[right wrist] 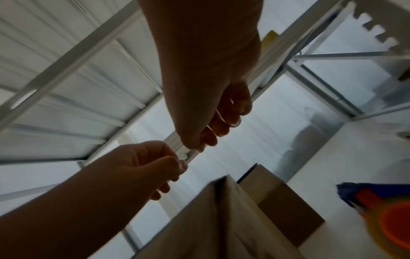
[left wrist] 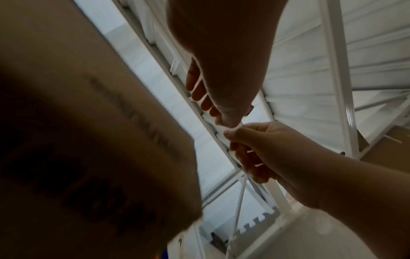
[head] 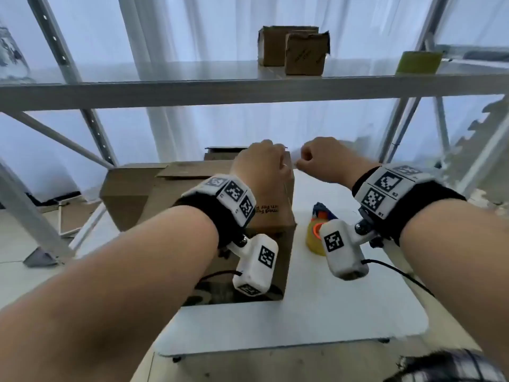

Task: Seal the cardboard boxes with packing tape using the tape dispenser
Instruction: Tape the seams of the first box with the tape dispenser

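1. Left hand [head: 260, 164]: raised over the far right corner of the box [head: 271, 210]; fingers curled, tips pinching a small pale strip, possibly tape (view too dim to confirm).
2. Right hand [head: 321, 158]: just right of the left hand, fingers curled, thumb and forefinger pinching the other end of the same strip [left wrist: 230, 128].
3. Box: upright on the white table [head: 316, 312], left of centre, top flaps closed; second brown box [head: 129, 194] touching its left side.
4. Dispenser [head: 316, 232]: on the table just right of the box, unheld; blue body, orange hub, yellowish tape roll.
5. Shelf [head: 165, 89] above: two small cardboard boxes [head: 294, 51] side by side, a yellow-green item [head: 418, 63] to the right.
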`<state>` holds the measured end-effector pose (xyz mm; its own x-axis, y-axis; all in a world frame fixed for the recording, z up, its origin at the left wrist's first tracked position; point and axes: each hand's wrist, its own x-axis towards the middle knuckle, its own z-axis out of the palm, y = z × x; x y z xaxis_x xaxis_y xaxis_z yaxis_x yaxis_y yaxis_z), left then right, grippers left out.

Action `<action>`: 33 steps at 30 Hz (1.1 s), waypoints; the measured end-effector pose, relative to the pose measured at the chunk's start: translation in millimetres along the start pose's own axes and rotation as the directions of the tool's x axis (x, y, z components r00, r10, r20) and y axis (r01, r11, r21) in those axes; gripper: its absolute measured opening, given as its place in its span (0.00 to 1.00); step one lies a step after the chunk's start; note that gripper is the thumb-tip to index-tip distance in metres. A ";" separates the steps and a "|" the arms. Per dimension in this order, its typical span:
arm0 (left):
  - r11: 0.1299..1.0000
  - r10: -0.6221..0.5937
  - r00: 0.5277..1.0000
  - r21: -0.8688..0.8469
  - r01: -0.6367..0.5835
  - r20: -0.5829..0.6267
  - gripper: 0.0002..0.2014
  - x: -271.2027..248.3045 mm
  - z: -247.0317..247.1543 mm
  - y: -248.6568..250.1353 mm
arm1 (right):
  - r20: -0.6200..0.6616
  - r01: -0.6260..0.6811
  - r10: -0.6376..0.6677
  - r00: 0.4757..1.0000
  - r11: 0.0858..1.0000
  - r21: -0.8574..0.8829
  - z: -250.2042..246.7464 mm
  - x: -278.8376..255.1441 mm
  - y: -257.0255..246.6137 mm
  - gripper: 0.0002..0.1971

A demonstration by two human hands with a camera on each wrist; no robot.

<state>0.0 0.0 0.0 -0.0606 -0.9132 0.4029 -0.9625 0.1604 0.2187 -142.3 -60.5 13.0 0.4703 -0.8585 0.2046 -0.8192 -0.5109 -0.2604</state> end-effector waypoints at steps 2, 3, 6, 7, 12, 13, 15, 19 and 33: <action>0.999 0.037 0.999 0.022 -0.038 0.022 0.09 -6.8 17.2 9.1 | 0.017 -0.034 0.034 0.999 0.999 0.008 10.8 -9.2 14.2 0.17; 0.997 0.056 0.997 0.040 -0.058 0.046 0.09 -12.6 27.5 14.9 | 0.039 -0.070 0.070 0.997 0.998 0.001 18.3 -14.5 25.2 0.16; 0.993 0.082 0.992 0.076 -0.090 0.093 0.10 -23.9 49.3 20.6 | 0.108 -0.191 0.188 0.976 0.981 0.021 43.9 -32.6 57.3 0.08; 0.996 0.062 0.995 0.056 -0.066 0.080 0.09 -25.1 51.1 19.4 | 0.104 -0.215 0.213 0.971 0.977 0.005 52.4 -37.2 67.9 0.06; 0.999 0.043 0.998 0.030 -0.044 0.054 0.11 -20.9 58.1 15.4 | 0.210 -0.263 0.266 0.941 0.964 -0.045 98.2 -49.7 94.0 0.06; 0.998 0.025 0.995 0.060 -0.031 0.096 0.13 -19.1 60.0 15.8 | 0.236 -0.265 0.270 0.933 0.963 -0.051 109.4 -48.3 95.7 0.07; 0.994 -0.009 0.987 0.108 -0.008 0.158 0.16 -14.4 63.3 15.9 | 0.276 -0.290 0.295 0.915 0.955 -0.060 127.5 -43.8 95.0 0.07; 0.993 -0.043 0.982 0.112 0.022 0.185 0.15 -9.0 65.5 17.9 | 0.428 -0.305 0.320 0.845 0.946 -0.107 161.7 -34.5 95.4 0.15; 0.999 0.009 0.980 0.050 -0.020 0.197 0.13 10.0 69.8 15.4 | 0.326 -0.366 0.356 0.876 0.930 -0.034 167.1 -22.8 91.6 0.24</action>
<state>-33.9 -32.8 -54.7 -0.1205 -0.9676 0.2220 -0.9731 0.1593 0.1662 -173.2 -95.2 -173.2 0.2272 -0.9483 -0.2217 -0.9451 -0.1598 -0.2849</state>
